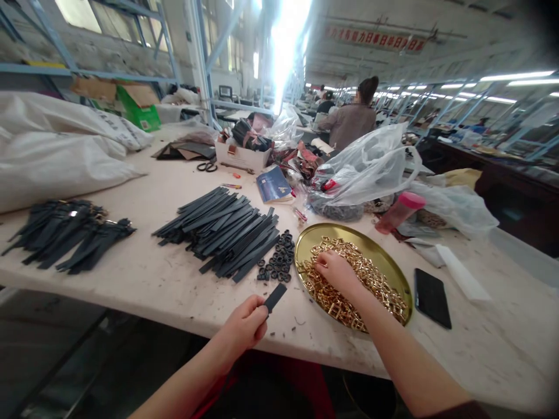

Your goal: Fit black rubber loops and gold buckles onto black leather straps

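Observation:
My left hand (pixel 245 326) is closed on one end of a short black strap (pixel 275 297) near the table's front edge. My right hand (pixel 335 271) reaches into a round gold tray (pixel 395 273) heaped with gold metal buckles (pixel 371 279); its fingers curl down into the pile, and whether they hold a buckle is hidden. A pile of black straps (pixel 225 230) lies left of the tray, with a cluster of small black loops (pixel 279 259) between them.
A black phone (pixel 432 297) lies right of the tray. More black strap pieces (pixel 70 233) sit far left beside white sacks (pixel 56 145). Plastic bags (pixel 367 169), a pink-capped bottle (pixel 399 212), a booklet (pixel 273 185), scissors (pixel 207 167) and a box (pixel 242 154) crowd the back. A person (pixel 351 119) sits beyond.

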Demonstrator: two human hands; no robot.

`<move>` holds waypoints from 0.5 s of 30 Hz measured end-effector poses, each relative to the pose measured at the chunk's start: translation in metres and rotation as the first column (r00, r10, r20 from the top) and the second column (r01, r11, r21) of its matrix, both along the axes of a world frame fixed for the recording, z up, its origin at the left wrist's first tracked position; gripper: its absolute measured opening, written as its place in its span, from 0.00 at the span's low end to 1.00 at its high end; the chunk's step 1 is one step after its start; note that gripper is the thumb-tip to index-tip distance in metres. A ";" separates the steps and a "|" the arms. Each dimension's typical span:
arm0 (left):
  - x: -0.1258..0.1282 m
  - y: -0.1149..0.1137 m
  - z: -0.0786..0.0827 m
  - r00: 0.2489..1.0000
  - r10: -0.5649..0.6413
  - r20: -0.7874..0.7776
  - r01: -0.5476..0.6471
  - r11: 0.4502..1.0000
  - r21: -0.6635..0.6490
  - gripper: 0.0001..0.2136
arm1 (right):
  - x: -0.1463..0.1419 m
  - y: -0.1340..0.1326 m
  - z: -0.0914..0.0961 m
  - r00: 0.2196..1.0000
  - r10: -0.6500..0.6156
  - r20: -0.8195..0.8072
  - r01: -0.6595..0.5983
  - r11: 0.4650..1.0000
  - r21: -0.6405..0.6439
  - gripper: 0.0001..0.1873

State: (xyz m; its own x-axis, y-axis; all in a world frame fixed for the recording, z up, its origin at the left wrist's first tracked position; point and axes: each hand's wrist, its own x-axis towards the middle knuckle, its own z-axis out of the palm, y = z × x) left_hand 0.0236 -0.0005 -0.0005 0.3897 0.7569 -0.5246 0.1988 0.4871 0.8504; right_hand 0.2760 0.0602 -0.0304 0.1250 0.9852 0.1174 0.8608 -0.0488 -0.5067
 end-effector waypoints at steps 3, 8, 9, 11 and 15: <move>0.003 0.002 -0.001 1.000 -0.016 -0.002 0.016 0.998 0.058 0.08 | -0.017 -0.013 0.005 0.996 0.014 -0.085 -0.012 1.000 0.021 0.08; 0.012 0.012 -0.002 0.983 -0.030 -0.181 0.091 0.938 0.334 0.07 | -0.056 -0.035 0.015 0.870 0.079 -0.487 -0.100 0.995 -0.017 0.13; 0.012 0.014 -0.004 0.967 -0.006 -0.253 0.116 0.899 0.423 0.08 | -0.063 -0.037 0.016 0.808 0.069 -0.585 -0.121 0.991 -0.051 0.14; 0.011 0.017 -0.008 0.924 0.050 -0.379 0.175 0.826 0.536 0.08 | -0.073 -0.040 0.017 0.682 0.015 -0.731 -0.157 0.979 -0.127 0.15; 0.007 0.018 -0.020 0.874 0.057 -0.482 0.253 0.794 0.552 0.08 | -0.080 -0.043 0.016 0.490 -0.101 -0.866 -0.216 0.948 -0.232 0.18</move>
